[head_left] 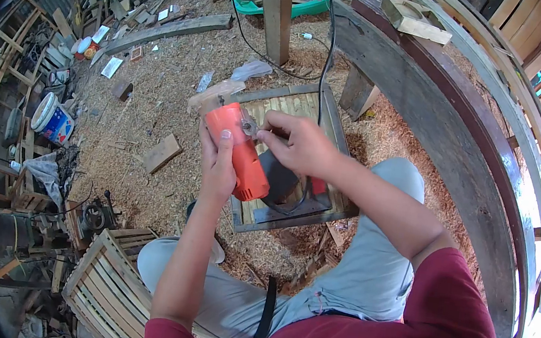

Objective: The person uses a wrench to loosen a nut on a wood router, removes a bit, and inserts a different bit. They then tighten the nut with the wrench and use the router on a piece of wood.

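Note:
My left hand (pixel 217 165) is wrapped around an orange trim router (pixel 248 169) from its left side, thumb lying along the body. The router is tilted, its pale base (pixel 217 96) pointing up and away from me. At the router's upper right side, the fingers of my right hand (pixel 296 143) are closed at a small metal fastener (pixel 248 127). Whether they pinch it or only touch it is hard to see. Below the tool, a dark object (pixel 277 178) and a black cord rest on a slatted wooden panel (pixel 256 223), partly hidden by my hands.
Wood shavings cover the floor, with a loose wood block (pixel 162 153) at left. A wooden post (pixel 274 19) stands ahead, near a hanging black cable (pixel 329 47) and a green basin (pixel 312 9). Long curved timbers (pixel 422 107) run along the right. A paint bucket (pixel 53 120) sits left.

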A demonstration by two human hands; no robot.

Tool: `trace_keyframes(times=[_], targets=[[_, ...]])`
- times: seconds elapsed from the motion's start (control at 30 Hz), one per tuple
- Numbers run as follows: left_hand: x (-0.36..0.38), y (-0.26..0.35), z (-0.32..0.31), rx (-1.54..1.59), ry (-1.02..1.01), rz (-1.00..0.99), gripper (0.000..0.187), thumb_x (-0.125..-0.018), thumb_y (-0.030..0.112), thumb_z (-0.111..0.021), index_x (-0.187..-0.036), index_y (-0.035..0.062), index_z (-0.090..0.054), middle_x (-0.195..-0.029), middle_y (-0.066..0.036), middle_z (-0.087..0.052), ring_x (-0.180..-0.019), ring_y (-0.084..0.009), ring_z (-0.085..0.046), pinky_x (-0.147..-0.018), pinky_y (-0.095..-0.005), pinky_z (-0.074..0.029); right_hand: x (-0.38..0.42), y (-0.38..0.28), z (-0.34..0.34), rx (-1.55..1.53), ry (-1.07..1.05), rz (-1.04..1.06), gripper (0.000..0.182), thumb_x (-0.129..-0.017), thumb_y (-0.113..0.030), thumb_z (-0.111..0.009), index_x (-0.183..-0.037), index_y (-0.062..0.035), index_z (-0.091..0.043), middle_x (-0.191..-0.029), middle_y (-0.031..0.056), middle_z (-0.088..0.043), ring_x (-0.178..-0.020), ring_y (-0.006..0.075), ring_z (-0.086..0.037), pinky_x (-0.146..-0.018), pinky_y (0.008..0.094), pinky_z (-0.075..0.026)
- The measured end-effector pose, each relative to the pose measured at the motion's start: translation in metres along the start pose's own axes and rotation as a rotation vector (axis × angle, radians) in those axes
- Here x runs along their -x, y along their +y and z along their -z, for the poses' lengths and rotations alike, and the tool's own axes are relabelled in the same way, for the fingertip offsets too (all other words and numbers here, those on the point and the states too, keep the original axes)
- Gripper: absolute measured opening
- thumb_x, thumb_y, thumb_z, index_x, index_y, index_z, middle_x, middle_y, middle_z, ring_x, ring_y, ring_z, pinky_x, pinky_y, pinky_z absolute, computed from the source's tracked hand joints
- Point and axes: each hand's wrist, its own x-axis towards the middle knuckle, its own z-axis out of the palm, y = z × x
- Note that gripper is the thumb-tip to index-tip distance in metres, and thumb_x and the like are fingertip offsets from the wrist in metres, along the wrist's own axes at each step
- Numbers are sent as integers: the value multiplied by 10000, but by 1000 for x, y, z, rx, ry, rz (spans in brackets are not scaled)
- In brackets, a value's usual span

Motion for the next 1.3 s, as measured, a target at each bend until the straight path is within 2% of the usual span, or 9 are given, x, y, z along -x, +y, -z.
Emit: trace_keyframes(times=[0.07, 0.17, 0.5, 0.67, 0.7, 0.9, 1.0, 1.23, 1.3], targets=[[5, 30, -2, -97, -79, 64, 691, -1124, 279, -500, -1655, 15, -145, -1538, -181, -440, -1340, -258, -523, -1142, -388, -430, -8, -1, 29, 71, -187, 48, 173, -991, -166, -698, -961, -2, -653, -755, 133, -647, -664, 197, -582, -638, 385, -468], [1, 6, 11, -333, -236, -94, 708, -1117, 250, -509, -1663, 20, -121, -1531, -182, -456, -1331, -246, -538, -1126, -386, -446, -11, 3, 63, 136, -444, 66, 166, -982, -166, -706, -958, -8, -661, -737, 115, -615, -639, 185, -527, -617, 370, -434], [3, 5, -20, 197, -2, 260, 590, -1143, 389, -439, -1615, 77, -272, -1427, -114, -540, -1227, -201, -589, -1061, -359, -502, -2, 11, 48, 59, -82, -31, 172, -987, -154, -723, -965, 1, -653, -784, 128, -628, -705, 173, -586, -657, 351, -480], [-3, -6, -17, 210, 2, 174, 610, -1144, 420, -422, -1622, 80, -257, -1465, -120, -506, -1264, -205, -565, -1066, -367, -502, 3, 7, 15, 190, 52, -12, 201, -977, -165, -734, -946, 10, -638, -754, 160, -653, -667, 255, -629, -651, 387, -506], [-2, -5, -19, 191, 16, 153, 615, -1144, 421, -424, -1624, 78, -251, -1473, -122, -498, -1272, -204, -559, -1069, -368, -500, 3, 7, 10, 194, 85, -31, 205, -966, -165, -737, -937, 9, -632, -755, 187, -670, -656, 332, -648, -642, 420, -512], [-3, -17, -19, 173, 57, 82, 581, -1138, 411, -452, -1571, 55, -297, -1474, -132, -484, -1290, -207, -542, -1077, -379, -488, 2, 5, -1, 286, 116, -87, 189, -969, -161, -721, -947, 8, -640, -812, 213, -695, -755, 398, -697, -665, 443, -519], [-5, -18, -14, 131, 62, 65, 603, -1135, 387, -464, -1593, 46, -271, -1492, -144, -473, -1312, -223, -533, -1100, -387, -469, 3, 12, -7, 211, 156, -15, 203, -971, -181, -726, -949, 3, -642, -800, 191, -685, -720, 334, -680, -674, 427, -516], [9, 1, 1, -135, -193, 8, 633, -1135, 313, -460, -1649, 48, -202, -1549, -152, -444, -1366, -225, -511, -1131, -380, -453, -7, -3, 63, 169, -441, 33, 206, -984, -201, -728, -930, -11, -670, -722, 97, -618, -645, 158, -555, -613, 350, -439], [14, -3, 0, -137, -242, -33, 637, -1135, 294, -461, -1654, 41, -194, -1558, -152, -439, -1371, -223, -506, -1136, -372, -449, -5, 2, 68, 129, -462, 12, 202, -983, -206, -731, -938, -17, -676, -719, 83, -623, -647, 152, -553, -617, 350, -439]])
